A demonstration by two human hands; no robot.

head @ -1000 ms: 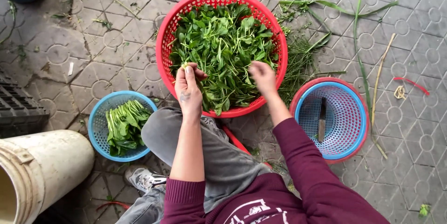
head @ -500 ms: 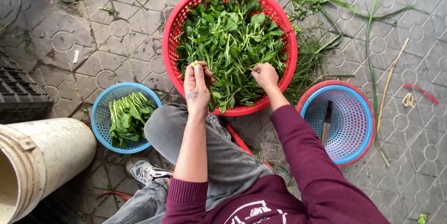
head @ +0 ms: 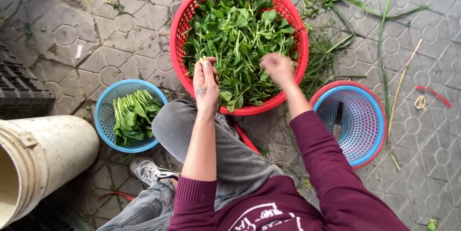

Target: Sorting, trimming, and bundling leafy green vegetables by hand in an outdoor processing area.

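The leafy greens point(head: 240, 44) lay heaped in the big red basket point(head: 189, 8) right in front of you, filling it almost to the rim. They looked very light and soft, with thin stems that would bend and leaves that would tear or bruise if you squeezed hard. So the stem, low down near its cut end, seemed the best place to pinch, not the leaf. Your left hand point(head: 205, 84) was over the near side of the pile, its fingers pressed together on 1 small pale stem tip point(head: 204, 60) that poked out above them. Your right hand point(head: 277, 68) was over the pile too, but it was blurred, so you could not tell if its fingers were apart or closed on anything. By your left knee point(head: 177, 120) sat a small blue basket point(head: 106, 111) with a neat bunch of greens point(head: 132, 116) lying in it. On your right sat another blue basket point(head: 370, 125), nested in a red 1, with a dark knife point(head: 337, 120) lying inside. Grass scraps point(head: 321, 58) and long green blades point(head: 384, 29) lay on the grey paving stones point(head: 120, 44), and a white bucket point(head: 43, 159) lay on its side at your far left.
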